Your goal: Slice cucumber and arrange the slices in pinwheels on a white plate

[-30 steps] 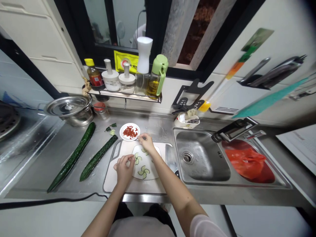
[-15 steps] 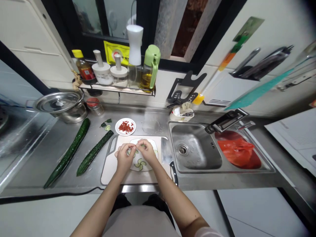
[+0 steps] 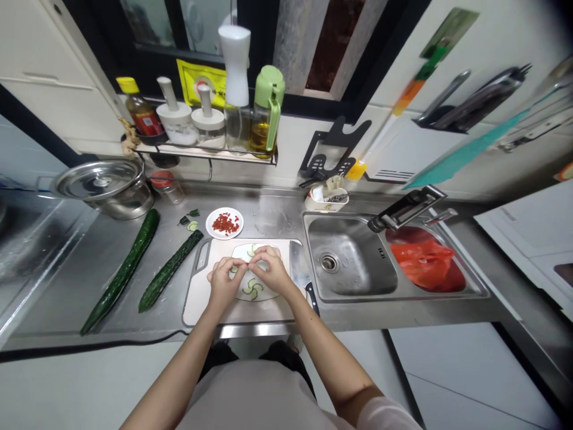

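My left hand [image 3: 224, 280] and my right hand [image 3: 274, 273] meet fingertip to fingertip above a white plate [image 3: 240, 251]. Both are pinched closed, with a tiny reddish bit, apparently a goji berry [image 3: 248, 264], between their tips. Thin cucumber slices [image 3: 253, 289] lie on the plate in pinwheel shapes, some hidden by my hands. Under the plate is a pale cutting board [image 3: 197, 304] with a grey edge. Just beyond the board stands a small white dish [image 3: 209, 227] of red goji berries [image 3: 226, 224]. A knife [image 3: 312, 298] rests along the board's right side.
Two cucumbers, a long one [image 3: 123, 275] and a cut one [image 3: 170, 272], lie left of the board, near cucumber scraps [image 3: 191, 226]. A lidded steel pot [image 3: 128, 203] stands behind. On the right is a sink [image 3: 358, 257] with a red plastic bag [image 3: 423, 263]. Seasoning jars [image 3: 176, 122] fill a wall shelf.
My right hand has come back from beside the goji berry dish to meet my left hand over the plate. The camera view has shifted, moving the scene up and left.
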A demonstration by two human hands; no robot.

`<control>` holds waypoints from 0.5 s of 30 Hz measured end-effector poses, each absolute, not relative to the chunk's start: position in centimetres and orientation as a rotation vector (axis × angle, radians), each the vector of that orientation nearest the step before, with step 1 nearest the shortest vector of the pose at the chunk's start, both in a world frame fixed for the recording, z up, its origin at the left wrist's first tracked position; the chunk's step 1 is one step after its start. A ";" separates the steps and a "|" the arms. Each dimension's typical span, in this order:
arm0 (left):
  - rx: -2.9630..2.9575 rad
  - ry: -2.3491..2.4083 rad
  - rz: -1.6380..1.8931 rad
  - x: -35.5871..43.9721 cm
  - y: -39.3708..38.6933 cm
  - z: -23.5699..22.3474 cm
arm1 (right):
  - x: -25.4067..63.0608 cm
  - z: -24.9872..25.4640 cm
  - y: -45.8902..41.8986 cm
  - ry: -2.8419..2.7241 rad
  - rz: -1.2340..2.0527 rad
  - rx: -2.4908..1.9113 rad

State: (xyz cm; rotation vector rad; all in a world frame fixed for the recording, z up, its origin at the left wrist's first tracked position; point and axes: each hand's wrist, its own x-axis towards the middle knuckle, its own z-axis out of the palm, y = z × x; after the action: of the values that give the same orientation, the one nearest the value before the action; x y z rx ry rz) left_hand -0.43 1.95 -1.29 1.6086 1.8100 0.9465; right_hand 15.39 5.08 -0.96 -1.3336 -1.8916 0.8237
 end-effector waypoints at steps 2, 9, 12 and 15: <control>1.628 1.816 0.929 -0.3 1.8 -1.3 | 15.5 -1.0 5.0 -1.916 0.817 -1.345; 1.660 1.811 0.895 -0.1 1.4 -1.6 | 15.9 -1.5 4.8 -1.975 0.834 -1.321; 1.670 1.809 0.878 -0.2 1.1 -1.7 | 15.9 -1.6 4.5 -1.987 0.857 -1.328; 1.678 1.819 0.844 -0.2 0.7 -1.7 | 15.9 -1.8 4.2 -2.007 0.850 -1.367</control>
State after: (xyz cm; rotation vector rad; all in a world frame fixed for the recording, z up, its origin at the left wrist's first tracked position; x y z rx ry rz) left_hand -0.23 0.73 -1.69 1.6784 1.8191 0.8435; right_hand 15.92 4.21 -1.77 -1.3674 -2.0066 0.8496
